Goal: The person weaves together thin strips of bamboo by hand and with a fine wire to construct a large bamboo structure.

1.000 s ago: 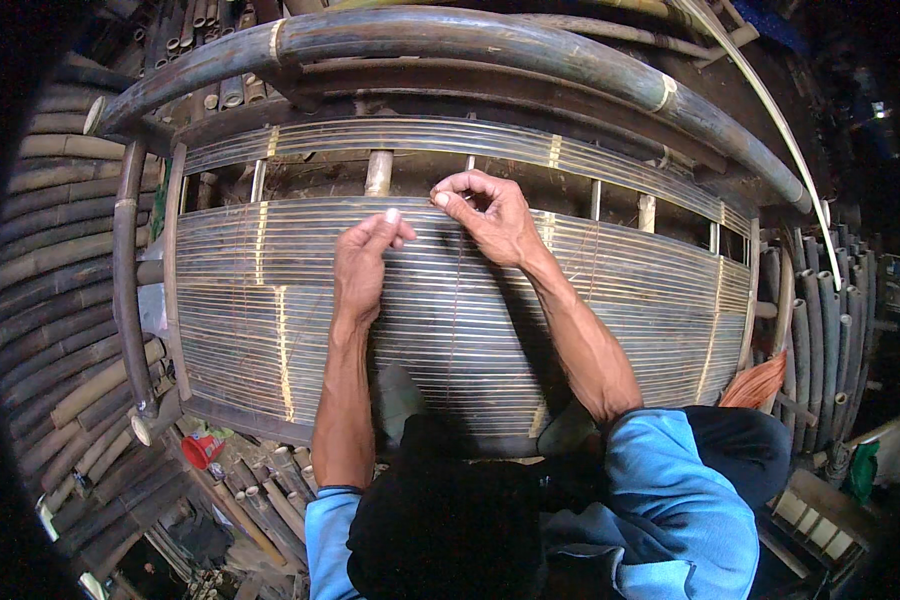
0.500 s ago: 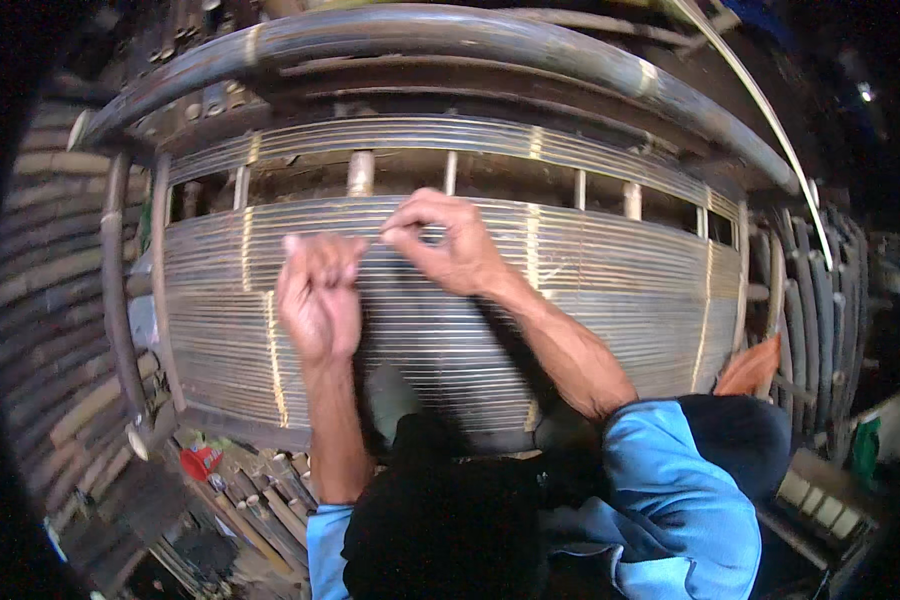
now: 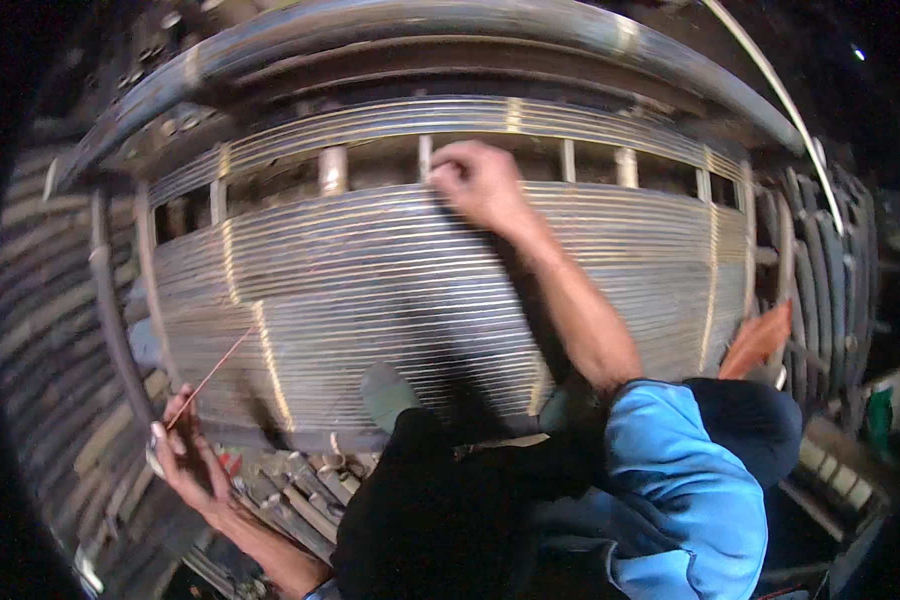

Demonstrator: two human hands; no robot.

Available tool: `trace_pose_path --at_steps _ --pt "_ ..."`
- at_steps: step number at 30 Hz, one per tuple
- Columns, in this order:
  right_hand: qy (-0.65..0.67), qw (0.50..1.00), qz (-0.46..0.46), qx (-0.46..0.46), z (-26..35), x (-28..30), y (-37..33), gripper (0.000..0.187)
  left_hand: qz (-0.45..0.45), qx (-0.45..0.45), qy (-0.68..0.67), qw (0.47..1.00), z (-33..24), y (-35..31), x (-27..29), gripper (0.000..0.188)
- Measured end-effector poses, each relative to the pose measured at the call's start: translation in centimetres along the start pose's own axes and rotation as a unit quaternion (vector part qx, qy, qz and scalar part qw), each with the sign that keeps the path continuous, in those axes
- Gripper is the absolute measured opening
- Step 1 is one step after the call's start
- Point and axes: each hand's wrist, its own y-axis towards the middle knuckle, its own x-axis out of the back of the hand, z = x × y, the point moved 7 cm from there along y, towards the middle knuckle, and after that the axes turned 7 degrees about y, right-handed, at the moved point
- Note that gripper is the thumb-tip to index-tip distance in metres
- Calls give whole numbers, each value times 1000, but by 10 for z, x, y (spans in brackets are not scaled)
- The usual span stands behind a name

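My left hand (image 3: 192, 450) is out past the front left corner of the slatted bamboo bench (image 3: 370, 300). Its fingers pinch a thin reddish strand (image 3: 215, 372), which slants up over the slats toward a pale yellow binding (image 3: 274, 370). My right hand (image 3: 478, 185) has its fingers curled together at the upper edge of the slats, beside the open gap and a short light crosspiece (image 3: 425, 158). Anything between those fingers is too small or hidden to make out. A narrow band of slats (image 3: 370, 122) runs beyond the gap.
A thick bamboo rail (image 3: 420, 22) curves along the far side. Bamboo poles (image 3: 310, 490) lie below the front edge, and more stand at the right (image 3: 830, 270). My foot (image 3: 388, 395) rests on the slats. An orange-brown piece (image 3: 760, 340) is at the right end.
My hands were close together over the slats and have parted. The left swung down and left with the strand; the right moved slightly up and right. The view has shifted a little.
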Motion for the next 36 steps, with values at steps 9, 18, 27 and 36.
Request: trace_pose_path --at_steps 9,18,27,36 --pt "-191 971 11 140 -39 -3 49 35 -377 33 407 831 30 -126 468 28" --pt "-329 917 48 221 -46 22 63 20 -103 -196 576 787 97 80 60 15" --pt "-353 917 92 162 -51 23 63 24 122 -469 496 720 107 200 -238 37" --pt "-240 960 139 -23 -43 20 48 38 174 -445 556 680 133 219 -257 47"
